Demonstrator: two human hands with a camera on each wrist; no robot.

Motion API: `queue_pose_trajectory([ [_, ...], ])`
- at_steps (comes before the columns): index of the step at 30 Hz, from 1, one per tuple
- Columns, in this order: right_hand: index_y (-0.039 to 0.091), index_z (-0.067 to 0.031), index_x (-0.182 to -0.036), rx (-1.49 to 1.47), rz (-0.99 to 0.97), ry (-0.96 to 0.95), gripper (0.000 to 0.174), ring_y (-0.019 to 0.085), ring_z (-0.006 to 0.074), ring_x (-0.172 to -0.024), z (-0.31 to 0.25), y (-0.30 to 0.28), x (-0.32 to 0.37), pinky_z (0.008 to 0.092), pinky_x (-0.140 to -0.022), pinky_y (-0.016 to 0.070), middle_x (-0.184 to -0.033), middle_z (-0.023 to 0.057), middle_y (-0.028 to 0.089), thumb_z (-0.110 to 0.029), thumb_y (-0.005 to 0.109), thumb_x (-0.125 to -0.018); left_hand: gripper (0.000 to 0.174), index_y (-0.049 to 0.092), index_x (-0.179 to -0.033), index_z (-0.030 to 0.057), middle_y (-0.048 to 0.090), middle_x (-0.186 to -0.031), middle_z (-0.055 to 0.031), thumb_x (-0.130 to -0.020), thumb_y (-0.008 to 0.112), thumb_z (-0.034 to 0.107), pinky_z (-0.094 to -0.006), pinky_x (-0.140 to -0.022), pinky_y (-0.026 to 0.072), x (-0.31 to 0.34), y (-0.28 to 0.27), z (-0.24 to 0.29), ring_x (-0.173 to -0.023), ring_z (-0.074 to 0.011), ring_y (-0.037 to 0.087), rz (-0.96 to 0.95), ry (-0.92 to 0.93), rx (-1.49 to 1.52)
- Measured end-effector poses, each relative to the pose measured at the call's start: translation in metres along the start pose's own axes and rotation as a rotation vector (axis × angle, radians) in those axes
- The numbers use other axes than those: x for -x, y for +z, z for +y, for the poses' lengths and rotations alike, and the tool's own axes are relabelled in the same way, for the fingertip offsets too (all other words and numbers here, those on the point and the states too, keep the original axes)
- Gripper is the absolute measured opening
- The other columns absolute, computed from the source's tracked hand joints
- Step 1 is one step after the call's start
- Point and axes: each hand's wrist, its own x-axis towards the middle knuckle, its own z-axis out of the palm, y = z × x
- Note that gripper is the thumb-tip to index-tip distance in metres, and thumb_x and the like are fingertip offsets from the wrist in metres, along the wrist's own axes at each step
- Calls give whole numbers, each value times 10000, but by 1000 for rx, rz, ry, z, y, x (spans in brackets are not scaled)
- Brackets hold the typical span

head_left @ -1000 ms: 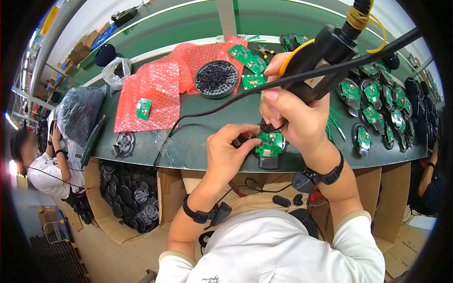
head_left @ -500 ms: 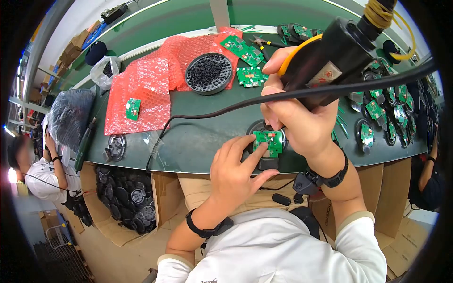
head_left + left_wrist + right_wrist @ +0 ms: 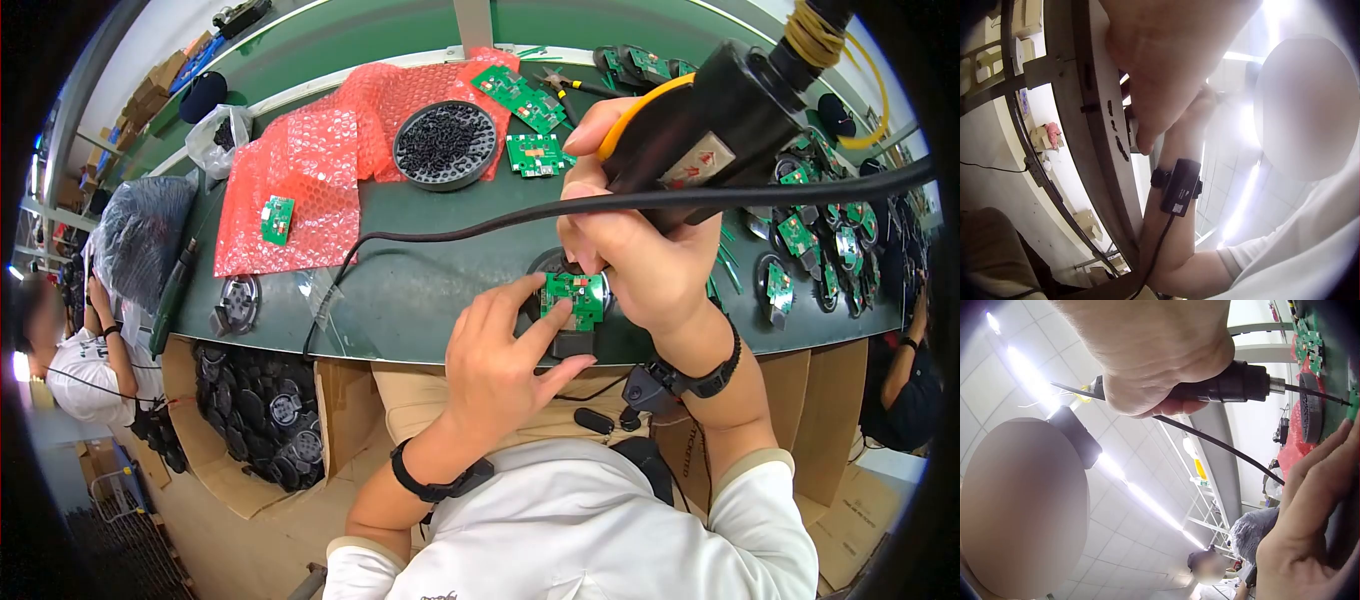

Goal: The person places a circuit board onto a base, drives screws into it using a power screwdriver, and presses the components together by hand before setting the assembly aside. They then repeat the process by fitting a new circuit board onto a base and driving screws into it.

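My right hand (image 3: 640, 245) grips a black electric screwdriver (image 3: 715, 130) held at a slant. In the right wrist view its long bit (image 3: 1316, 394) reaches down to the green circuit board (image 3: 590, 290). The board sits in a round black housing (image 3: 545, 262) near the bench's front edge, with a dark block (image 3: 573, 346) sticking out at the near side. My left hand (image 3: 500, 350) rests its index and middle fingertips on the board's left part, thumb stretched out to the side. In the head view the right hand hides the bit's tip.
A round dish (image 3: 447, 145) of small black screws stands on red bubble wrap (image 3: 300, 180). Loose circuit boards (image 3: 520, 97) and pliers (image 3: 562, 92) lie behind. Several housings with boards (image 3: 797, 240) crowd the right side. The black cable (image 3: 480, 225) crosses the bench.
My left hand has stopped pinching at the screwdriver's tip and spread its fingers onto the board. The screwdriver has shifted slightly right. In the last half second little has moved.
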Motion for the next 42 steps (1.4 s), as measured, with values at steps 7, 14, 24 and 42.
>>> queue_pose_trajectory([
  [7, 524, 56, -1190, 1, 13, -3, 307, 508, 90, -495, 1, 3, 0, 240, -463, 403, -686, 46, 566, 49, 608, -895, 534, 797, -1106, 111, 672, -1300, -121, -660, 908, 384, -413, -839, 509, 0, -1, -1, -1039, -309, 633, -30, -8, -14],
  [14, 525, 65, -1179, 58, -20, -23, 284, 499, 89, -493, 0, 2, 2, 236, -474, 405, -683, 46, 561, 89, 584, -902, 533, 796, -1109, 115, 670, -1323, -112, -656, 911, 369, -406, -843, 507, -1, -4, 0, -1029, -294, 629, -55, -30, -24],
  [24, 536, 64, -1187, 61, -16, -40, 288, 492, 85, -489, 1, 2, 2, 237, -472, 405, -683, 39, 555, 70, 599, -906, 527, 784, -1101, 103, 675, -1365, -59, -653, 911, 351, -398, -841, 503, -2, -3, -1, -1020, -272, 633, -66, -20, -18],
  [42, 538, 57, -1154, 107, 13, -9, 266, 486, 84, -481, 2, 5, 2, 247, -458, 420, -719, 53, 569, 67, 608, -898, 513, 786, -1095, 118, 657, -1358, -99, -663, 907, 367, -401, -819, 502, -2, -4, -1, -978, -279, 610, -72, -21, -23],
])
